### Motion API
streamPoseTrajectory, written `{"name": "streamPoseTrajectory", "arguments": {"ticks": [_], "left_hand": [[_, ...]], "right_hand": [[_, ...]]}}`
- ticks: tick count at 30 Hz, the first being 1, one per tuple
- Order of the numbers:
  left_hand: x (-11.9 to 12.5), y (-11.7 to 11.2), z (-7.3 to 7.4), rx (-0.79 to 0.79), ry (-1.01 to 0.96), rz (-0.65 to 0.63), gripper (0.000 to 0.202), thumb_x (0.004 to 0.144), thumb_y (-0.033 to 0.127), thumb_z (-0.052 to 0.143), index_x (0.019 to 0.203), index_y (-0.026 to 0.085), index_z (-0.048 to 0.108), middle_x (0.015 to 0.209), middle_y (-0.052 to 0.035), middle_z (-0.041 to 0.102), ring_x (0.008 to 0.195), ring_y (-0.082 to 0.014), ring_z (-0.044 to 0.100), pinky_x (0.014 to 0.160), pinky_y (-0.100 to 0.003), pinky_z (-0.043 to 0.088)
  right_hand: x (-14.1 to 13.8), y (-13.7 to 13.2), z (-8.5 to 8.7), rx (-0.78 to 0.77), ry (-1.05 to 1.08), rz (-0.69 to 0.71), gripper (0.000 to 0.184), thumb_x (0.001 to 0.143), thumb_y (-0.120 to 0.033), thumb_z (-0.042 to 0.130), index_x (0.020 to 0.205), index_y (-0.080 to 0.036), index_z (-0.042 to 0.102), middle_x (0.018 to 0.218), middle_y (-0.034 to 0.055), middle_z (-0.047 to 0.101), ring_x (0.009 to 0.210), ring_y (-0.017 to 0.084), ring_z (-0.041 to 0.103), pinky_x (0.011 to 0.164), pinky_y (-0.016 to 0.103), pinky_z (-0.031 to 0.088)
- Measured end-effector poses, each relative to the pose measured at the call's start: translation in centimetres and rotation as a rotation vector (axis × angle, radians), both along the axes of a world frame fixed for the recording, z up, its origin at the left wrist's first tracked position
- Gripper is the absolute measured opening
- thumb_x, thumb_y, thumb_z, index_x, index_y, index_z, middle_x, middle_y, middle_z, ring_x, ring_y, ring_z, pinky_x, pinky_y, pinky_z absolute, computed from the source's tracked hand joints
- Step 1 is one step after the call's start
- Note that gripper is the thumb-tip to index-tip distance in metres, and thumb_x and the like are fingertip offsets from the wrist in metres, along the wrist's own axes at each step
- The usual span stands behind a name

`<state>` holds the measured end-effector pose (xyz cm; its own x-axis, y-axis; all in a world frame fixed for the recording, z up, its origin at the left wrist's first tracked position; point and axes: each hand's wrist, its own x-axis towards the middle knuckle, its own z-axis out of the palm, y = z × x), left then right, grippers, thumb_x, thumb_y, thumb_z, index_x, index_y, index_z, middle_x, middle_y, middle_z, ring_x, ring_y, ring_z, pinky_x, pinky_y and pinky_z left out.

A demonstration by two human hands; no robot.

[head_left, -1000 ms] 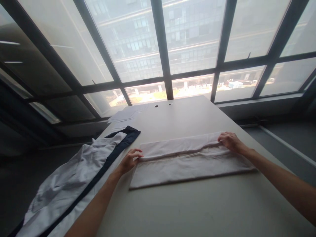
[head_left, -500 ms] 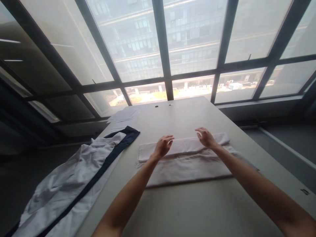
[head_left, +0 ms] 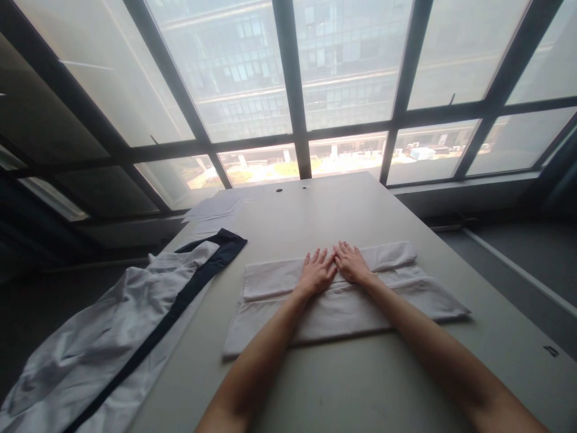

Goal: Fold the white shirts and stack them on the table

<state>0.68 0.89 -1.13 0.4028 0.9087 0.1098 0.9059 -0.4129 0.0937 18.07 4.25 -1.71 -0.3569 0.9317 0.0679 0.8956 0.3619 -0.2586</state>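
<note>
A folded white cloth [head_left: 351, 316] lies flat across the middle of the table, its far part turned over into a band. My left hand [head_left: 318, 272] rests palm down on that band with its fingers spread. Right beside it, my right hand [head_left: 351, 262] also lies flat on the cloth, fingers stretched out. The thumb sides of the two hands meet or nearly meet. Neither hand grips anything.
A white and dark blue heap of fabric [head_left: 121, 325] hangs over the table's left edge. Sheets of paper [head_left: 214, 207] lie at the far left corner. The white table [head_left: 333, 207] reaches to large windows with dark frames [head_left: 295, 90].
Both hands have moved inward from above the cloth's left and right parts to its middle. They are now flat on the cloth, fingers straightened.
</note>
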Motion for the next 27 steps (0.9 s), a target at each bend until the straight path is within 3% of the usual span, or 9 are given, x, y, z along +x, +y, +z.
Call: {"name": "streamPoseTrajectory", "arguments": {"ticks": [7, 11, 14, 19, 22, 27], "left_hand": [[0.0, 0.1, 0.2, -0.025, 0.011, 0.019, 0.058, 0.103, 0.056, 0.030, 0.157, 0.033, 0.035, 0.165, -0.0048, 0.032, 0.153, -0.0297, 0.023, 0.123, -0.056, 0.016], [0.0, 0.0, 0.4, -0.007, 0.010, 0.022, 0.058, 0.104, 0.055, 0.030, 0.157, 0.032, 0.036, 0.164, -0.0054, 0.033, 0.152, -0.0296, 0.025, 0.123, -0.056, 0.017], [0.0, 0.0, 0.6, -0.019, 0.009, 0.025, 0.058, 0.104, 0.055, 0.029, 0.157, 0.032, 0.035, 0.165, -0.0050, 0.032, 0.152, -0.0297, 0.025, 0.123, -0.056, 0.017], [0.0, 0.0, 0.7, -0.039, 0.000, 0.027, 0.059, 0.104, 0.055, 0.029, 0.158, 0.032, 0.035, 0.165, -0.0044, 0.032, 0.153, -0.0293, 0.024, 0.123, -0.055, 0.016], [0.0, 0.0, 0.7, -0.040, -0.004, 0.029, 0.059, 0.103, 0.054, 0.030, 0.158, 0.032, 0.035, 0.165, -0.0047, 0.032, 0.153, -0.0297, 0.025, 0.123, -0.055, 0.017], [0.1, 0.0, 0.7, -0.038, -0.008, 0.030, 0.059, 0.103, 0.054, 0.030, 0.157, 0.032, 0.036, 0.165, -0.0049, 0.032, 0.152, -0.0298, 0.025, 0.123, -0.055, 0.017]], "right_hand": [[-0.2, 0.1, 0.0, -0.022, -0.049, -0.032, 0.061, 0.105, -0.039, 0.020, 0.160, -0.013, 0.027, 0.168, 0.0118, 0.020, 0.156, 0.023, 0.013, 0.124, 0.048, 0.007], [0.7, 0.5, -0.1, -0.042, -0.067, -0.118, 0.064, 0.105, -0.042, 0.018, 0.160, -0.010, 0.025, 0.168, 0.0128, 0.021, 0.155, 0.022, 0.014, 0.124, 0.047, 0.007], [3.5, 0.9, 0.0, -0.075, -0.098, -0.226, 0.066, 0.105, -0.045, 0.019, 0.160, -0.009, 0.025, 0.168, 0.0142, 0.018, 0.156, 0.025, 0.012, 0.124, 0.051, 0.008], [11.8, 1.3, 0.6, -0.107, -0.157, -0.428, 0.068, 0.104, -0.044, 0.019, 0.160, -0.006, 0.022, 0.169, 0.0168, 0.013, 0.156, 0.028, 0.008, 0.123, 0.055, 0.005], [15.8, 1.6, 0.7, -0.137, -0.196, -0.522, 0.069, 0.104, -0.047, 0.015, 0.161, -0.008, 0.022, 0.169, 0.0136, 0.011, 0.156, 0.025, 0.006, 0.123, 0.057, 0.003], [17.1, 1.8, 0.9, -0.161, -0.224, -0.568, 0.071, 0.103, -0.048, 0.016, 0.161, -0.007, 0.021, 0.169, 0.0148, 0.011, 0.156, 0.026, 0.008, 0.122, 0.059, 0.007]]}}
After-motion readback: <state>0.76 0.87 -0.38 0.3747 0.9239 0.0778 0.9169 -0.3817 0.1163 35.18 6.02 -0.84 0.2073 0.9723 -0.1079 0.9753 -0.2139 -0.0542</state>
